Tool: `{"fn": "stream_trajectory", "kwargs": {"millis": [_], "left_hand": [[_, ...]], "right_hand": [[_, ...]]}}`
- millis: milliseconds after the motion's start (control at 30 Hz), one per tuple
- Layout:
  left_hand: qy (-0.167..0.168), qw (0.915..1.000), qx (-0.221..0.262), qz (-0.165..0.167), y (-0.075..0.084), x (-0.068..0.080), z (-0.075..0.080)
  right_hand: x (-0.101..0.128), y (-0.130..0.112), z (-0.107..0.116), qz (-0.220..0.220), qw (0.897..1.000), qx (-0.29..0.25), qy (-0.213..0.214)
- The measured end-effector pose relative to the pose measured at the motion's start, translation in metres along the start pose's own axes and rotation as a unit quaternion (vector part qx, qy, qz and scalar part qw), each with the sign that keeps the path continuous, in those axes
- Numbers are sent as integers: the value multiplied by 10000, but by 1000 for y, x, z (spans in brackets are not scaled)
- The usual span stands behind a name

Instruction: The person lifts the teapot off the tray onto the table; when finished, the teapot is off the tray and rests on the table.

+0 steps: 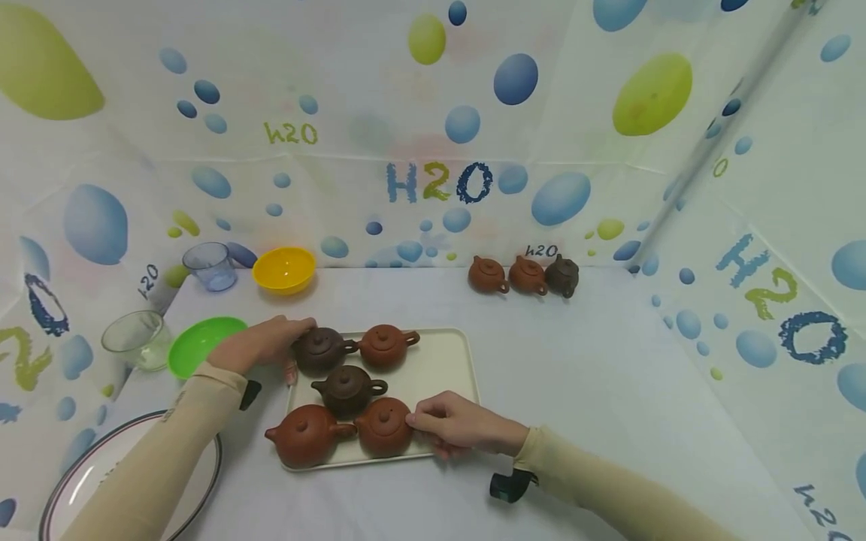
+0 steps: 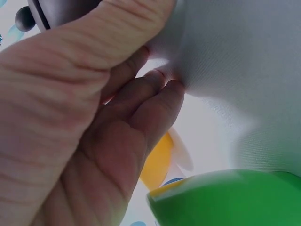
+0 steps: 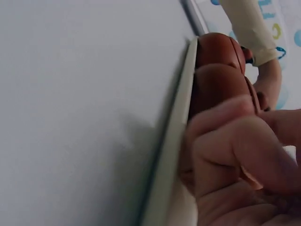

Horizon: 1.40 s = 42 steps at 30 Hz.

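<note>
A cream tray (image 1: 443, 361) carries several small clay teapots. My left hand (image 1: 264, 346) is at its far left corner, fingers extended beside a dark brown teapot (image 1: 321, 352); whether they touch its side is partly hidden. In the left wrist view, the thumb of my left hand (image 2: 94, 94) lies just below a dark teapot (image 2: 70, 14). My right hand (image 1: 463, 424) pinches the right side of a reddish teapot (image 1: 386, 427) at the near edge; its handle is hidden. Beside these are another dark teapot (image 1: 348, 392), a reddish teapot (image 1: 383, 347) and a larger reddish teapot (image 1: 306, 436).
Two reddish teapots (image 1: 487, 276) (image 1: 528, 275) and a dark teapot (image 1: 562, 276) stand in a row at the back. Left are a green bowl (image 1: 203, 338), yellow bowl (image 1: 284, 271), glass bowl (image 1: 137, 340), bluish glass cup (image 1: 210, 267) and a round glass lid (image 1: 192, 473).
</note>
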<state>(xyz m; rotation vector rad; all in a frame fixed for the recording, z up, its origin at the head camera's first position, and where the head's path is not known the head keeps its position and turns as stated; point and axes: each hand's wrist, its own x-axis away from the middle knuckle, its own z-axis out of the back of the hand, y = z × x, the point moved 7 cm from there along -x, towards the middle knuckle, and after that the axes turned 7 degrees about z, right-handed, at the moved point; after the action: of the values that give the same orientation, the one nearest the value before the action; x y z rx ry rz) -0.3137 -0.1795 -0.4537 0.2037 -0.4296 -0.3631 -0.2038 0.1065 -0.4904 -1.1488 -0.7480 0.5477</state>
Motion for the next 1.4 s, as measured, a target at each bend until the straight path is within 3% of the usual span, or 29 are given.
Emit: {"fn": "stream_trajectory", "kwargs": {"millis": [400, 767, 1400], "left_hand": [[-44, 10000, 50, 70, 0, 0, -1], [-40, 9998, 116, 148, -4, -2, -3], [-26, 9999, 145, 63, -3, 1, 0]], "right_hand": [[17, 5, 11, 15, 9977, -628, 258], [48, 21, 45, -134, 9922, -858, 891], [110, 41, 100, -398, 9736, -1163, 1921]]}}
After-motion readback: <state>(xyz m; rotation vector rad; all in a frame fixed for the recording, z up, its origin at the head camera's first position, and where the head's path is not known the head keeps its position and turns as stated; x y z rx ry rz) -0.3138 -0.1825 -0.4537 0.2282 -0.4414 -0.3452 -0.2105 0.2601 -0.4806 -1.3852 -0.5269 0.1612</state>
